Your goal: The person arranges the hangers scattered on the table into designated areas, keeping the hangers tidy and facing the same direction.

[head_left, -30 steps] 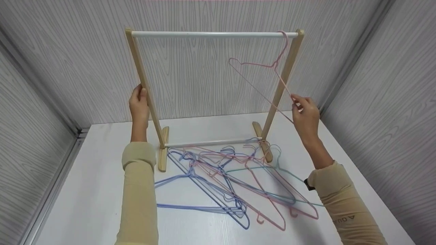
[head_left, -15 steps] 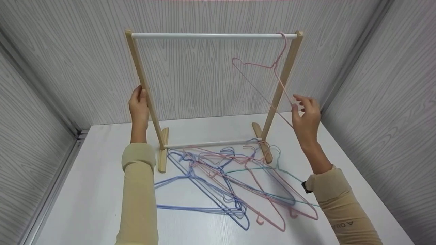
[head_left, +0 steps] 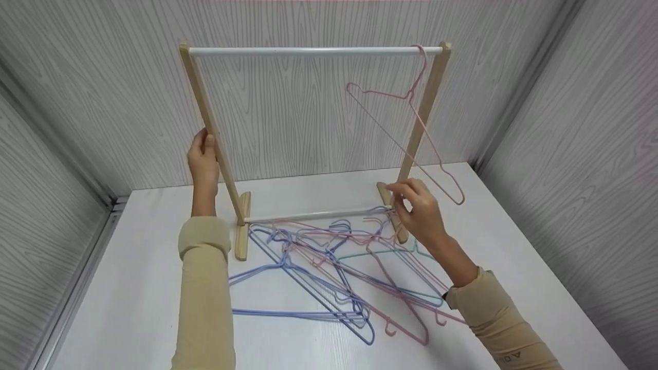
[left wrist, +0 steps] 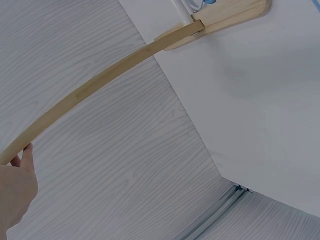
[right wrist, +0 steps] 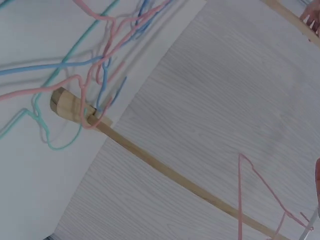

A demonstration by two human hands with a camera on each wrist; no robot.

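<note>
A wooden clothes rack (head_left: 198, 90) with a white top rail (head_left: 308, 51) stands at the back of the table. My left hand (head_left: 203, 159) holds its left post about halfway up, thumb in front and fingers behind. One pink hanger (head_left: 409, 95) hangs tilted near the rail's right end. Below it my right hand (head_left: 421, 210) reaches over the rack's right foot with nothing gripped, thumb and fingers apart, close above the hooks of the loose hangers. Only a sliver of that hand shows in the right wrist view.
Tangled blue hangers (head_left: 286, 262), pink ones and a green hanger (head_left: 415, 248) lie on the white table (head_left: 128, 308) before the rack, overlapping its right foot. Grained wall panels (head_left: 308, 133) enclose the table at the back and sides.
My right hand has let go of the pink hanger, leaving it on the rail, and has moved down and left to the pile. The left hand keeps its hold; the view has shifted slightly.
</note>
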